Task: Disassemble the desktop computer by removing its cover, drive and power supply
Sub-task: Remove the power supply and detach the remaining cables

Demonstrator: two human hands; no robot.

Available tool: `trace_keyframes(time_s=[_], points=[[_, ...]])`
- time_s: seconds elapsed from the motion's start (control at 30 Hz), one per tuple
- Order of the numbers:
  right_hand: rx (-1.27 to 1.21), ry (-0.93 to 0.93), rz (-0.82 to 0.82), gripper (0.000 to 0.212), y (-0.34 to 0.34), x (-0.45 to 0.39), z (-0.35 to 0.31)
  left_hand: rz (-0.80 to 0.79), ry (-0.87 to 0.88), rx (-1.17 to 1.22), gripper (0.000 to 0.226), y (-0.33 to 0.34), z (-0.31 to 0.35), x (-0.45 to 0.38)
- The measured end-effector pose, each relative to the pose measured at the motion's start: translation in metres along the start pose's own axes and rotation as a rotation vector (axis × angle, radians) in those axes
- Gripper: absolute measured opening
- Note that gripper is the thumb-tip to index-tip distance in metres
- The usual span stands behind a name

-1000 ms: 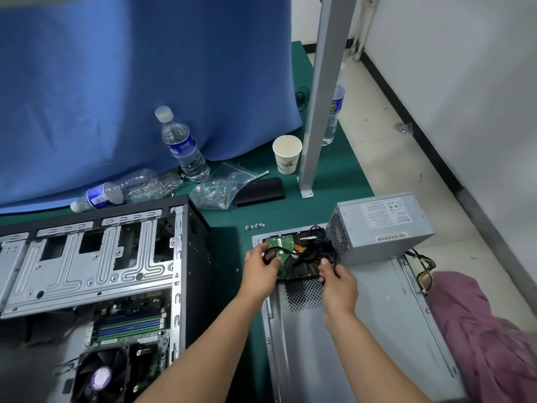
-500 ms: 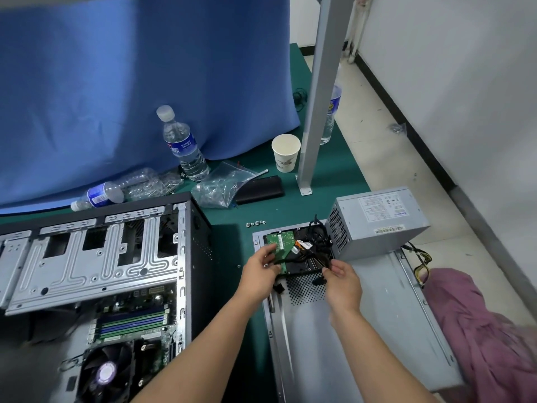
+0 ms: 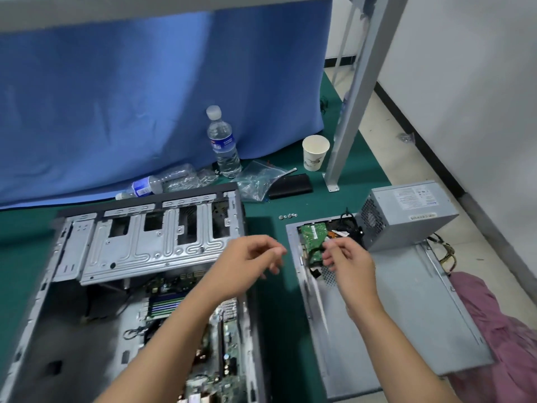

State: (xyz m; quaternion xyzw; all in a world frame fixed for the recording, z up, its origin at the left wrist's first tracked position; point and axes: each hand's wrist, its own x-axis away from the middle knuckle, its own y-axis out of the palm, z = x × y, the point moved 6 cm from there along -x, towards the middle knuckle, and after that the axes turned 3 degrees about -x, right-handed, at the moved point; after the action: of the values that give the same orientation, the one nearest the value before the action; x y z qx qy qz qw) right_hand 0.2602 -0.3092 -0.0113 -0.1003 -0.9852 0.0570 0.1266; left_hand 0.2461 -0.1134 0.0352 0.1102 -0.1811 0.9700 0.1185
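The big open grey metal computer case [image 3: 139, 286] lies on the green table mat [image 3: 270, 286], and its flat grey metal cover [image 3: 392, 315] lies beside it on the right. The boxy grey power supply [image 3: 406, 210] and the hard drive with a green board [image 3: 315, 239] rest on the cover's far end. All three parts look to be out, so the job seems nearly done. The left hand [image 3: 250, 266] floats loosely curled and holds nothing. The right hand [image 3: 348, 260] floats over the drive, and whether its fingers pinch anything cannot be told. Tiny silver screws [image 3: 287, 216] sit close by, so hands should move gently. A clear plastic water bottle [image 3: 222, 144] and a white paper cup [image 3: 315, 152] stand well back.
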Motion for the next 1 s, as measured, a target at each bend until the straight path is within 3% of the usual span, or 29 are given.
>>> trace_keyframes(time_s=[0.13, 0.27, 0.3, 0.37, 0.5, 0.7, 0.83, 1.0], points=[[0.005, -0.049, -0.188, 0.02, 0.058, 0.046, -0.029, 0.152, -0.076, 0.02, 0.02, -0.055, -0.049, 0.05], [0.06, -0.118, -0.221, 0.02, 0.098, 0.097, -0.042, 0.277, -0.135, -0.286, 0.01, -0.082, -0.109, 0.087], [0.077, -0.128, -0.228, 0.021, 0.107, 0.109, -0.042, 0.27, -0.132, -0.374, 0.011, -0.083, -0.121, 0.093], [0.123, -0.102, -0.279, 0.022, 0.129, 0.129, -0.034, 0.213, -0.118, -0.515, 0.033, -0.082, -0.139, 0.099], [0.248, 0.16, -0.442, 0.025, 0.172, 0.145, 0.008, 0.027, -0.094, -0.808, 0.064, -0.069, -0.165, 0.102], [0.253, 0.413, -0.28, 0.041, 0.184, 0.127, 0.05, -0.061, -0.046, -1.058, 0.077, -0.058, -0.174, 0.091], [0.051, 0.411, -0.146, 0.046, 0.18, 0.112, 0.051, -0.022, 0.019, -1.123, 0.082, -0.056, -0.176, 0.089], [-0.045, 0.436, -0.123, 0.048, 0.187, 0.104, 0.061, 0.013, 0.066, -1.122, 0.076, -0.057, -0.177, 0.089]])
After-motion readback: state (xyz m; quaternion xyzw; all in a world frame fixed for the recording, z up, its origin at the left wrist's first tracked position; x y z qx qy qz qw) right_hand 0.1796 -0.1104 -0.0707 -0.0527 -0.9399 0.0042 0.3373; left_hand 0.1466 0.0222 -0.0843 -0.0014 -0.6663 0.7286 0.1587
